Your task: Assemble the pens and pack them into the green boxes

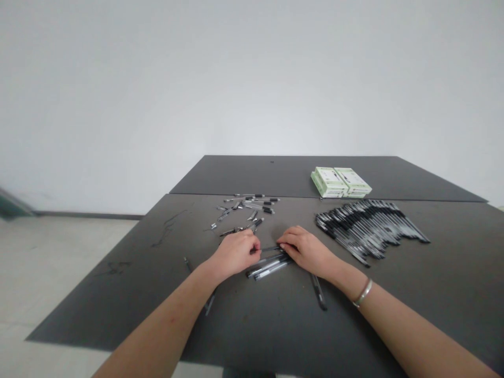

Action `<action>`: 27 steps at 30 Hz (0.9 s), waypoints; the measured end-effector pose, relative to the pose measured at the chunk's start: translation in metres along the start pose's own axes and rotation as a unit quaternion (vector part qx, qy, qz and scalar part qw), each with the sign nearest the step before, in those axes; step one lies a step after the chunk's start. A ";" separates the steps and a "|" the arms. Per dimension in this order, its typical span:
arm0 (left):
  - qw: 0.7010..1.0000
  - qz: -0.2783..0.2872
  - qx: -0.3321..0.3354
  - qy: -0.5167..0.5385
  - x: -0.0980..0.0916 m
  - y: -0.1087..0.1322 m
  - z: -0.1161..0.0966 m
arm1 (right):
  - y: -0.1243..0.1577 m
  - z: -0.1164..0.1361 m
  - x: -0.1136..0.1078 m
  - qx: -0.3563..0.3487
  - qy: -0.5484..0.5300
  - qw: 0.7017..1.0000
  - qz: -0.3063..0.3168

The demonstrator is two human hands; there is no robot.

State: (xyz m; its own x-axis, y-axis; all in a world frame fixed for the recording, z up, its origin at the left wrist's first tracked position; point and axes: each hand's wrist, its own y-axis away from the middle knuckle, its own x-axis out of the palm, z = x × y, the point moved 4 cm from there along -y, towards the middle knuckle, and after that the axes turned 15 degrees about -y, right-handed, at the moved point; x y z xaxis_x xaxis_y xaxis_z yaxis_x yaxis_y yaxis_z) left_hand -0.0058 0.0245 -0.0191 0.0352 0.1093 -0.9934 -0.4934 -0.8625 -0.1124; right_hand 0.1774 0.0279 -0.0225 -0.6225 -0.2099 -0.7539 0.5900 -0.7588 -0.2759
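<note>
My left hand is closed, its thumb and fingers pinched together at the left end of a slim pen. At that pen's other end, the fingertips of my right hand are pressed together; a bracelet circles that wrist. Just below the pen, several clear pen barrels lie side by side on the table, partly covered by my right hand. A single black-capped pen rests under my right wrist. Beside my left forearm lie loose thin pen parts, partly hidden by it.
Scattered pen parts with black grips lie beyond my left hand. To the right, many pens form a fanned row. Stacked green-and-white boxes stand farther back near the seam of the dark table. A white wall rises behind.
</note>
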 end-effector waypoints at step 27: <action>0.988 0.037 0.118 0.094 -0.006 0.005 -0.018 | 0.007 -0.012 -0.028 0.065 -0.032 0.983 -0.167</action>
State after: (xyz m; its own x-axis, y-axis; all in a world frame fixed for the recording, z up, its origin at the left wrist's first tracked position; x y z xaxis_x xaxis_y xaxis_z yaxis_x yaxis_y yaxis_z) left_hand 0.0072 0.0104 -0.0145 0.1410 -0.0618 -0.9881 -0.6882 -0.7236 -0.0529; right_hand 0.2056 0.0361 -0.0105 -0.8035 0.0285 -0.5946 0.2797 -0.8637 -0.4193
